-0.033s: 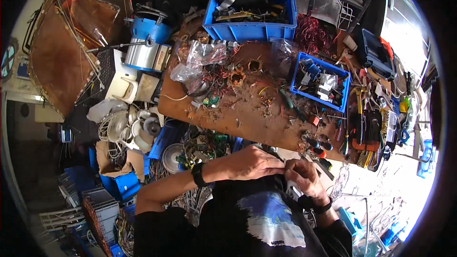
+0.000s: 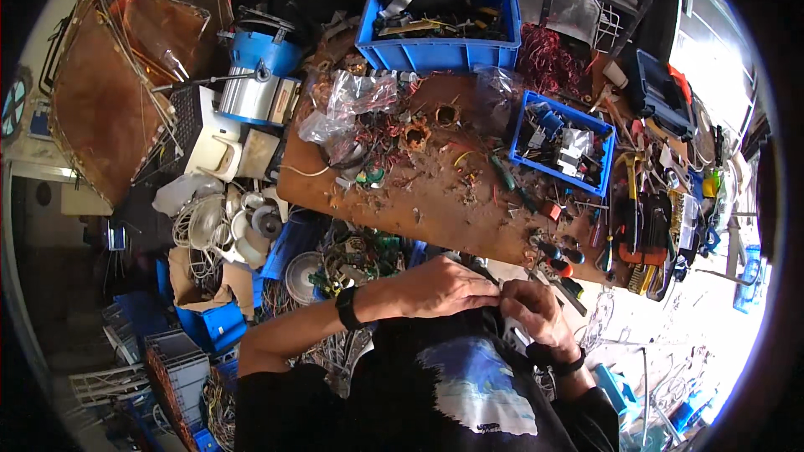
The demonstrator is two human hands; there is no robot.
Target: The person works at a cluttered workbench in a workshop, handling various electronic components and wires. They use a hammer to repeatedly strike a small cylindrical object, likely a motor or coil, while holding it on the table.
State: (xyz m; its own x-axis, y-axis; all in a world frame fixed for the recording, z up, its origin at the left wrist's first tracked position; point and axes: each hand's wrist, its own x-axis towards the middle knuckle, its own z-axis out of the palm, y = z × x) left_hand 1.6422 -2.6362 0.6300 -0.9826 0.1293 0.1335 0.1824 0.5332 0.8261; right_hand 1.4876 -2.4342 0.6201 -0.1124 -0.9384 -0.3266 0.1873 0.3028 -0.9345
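Work looks close and two-handed: your left hand (image 2: 448, 289), outstretched, and curled right hand (image 2: 536, 311) meet beside the bench (image 2: 385, 213). Whether either grip pinches anything, I cannot tell; any piece there is hidden. Continuing seems to call for steadiness.

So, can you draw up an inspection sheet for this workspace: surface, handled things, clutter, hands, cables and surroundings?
Surface: brown workbench, strewn with scraps and debris.
Handled things: whatever may be between the fingers is too hidden to identify.
Clutter: large blue crate of mixed parts at the far side; small blue crate, also filled, toward the right; clear plastic bags on the far left part.
Hands: left hand and right hand close together before the torso.
Cables: red wire tangle beyond the bench; pale cable at its left edge.
Surroundings: cardboard box and blue-and-silver machine to the left.
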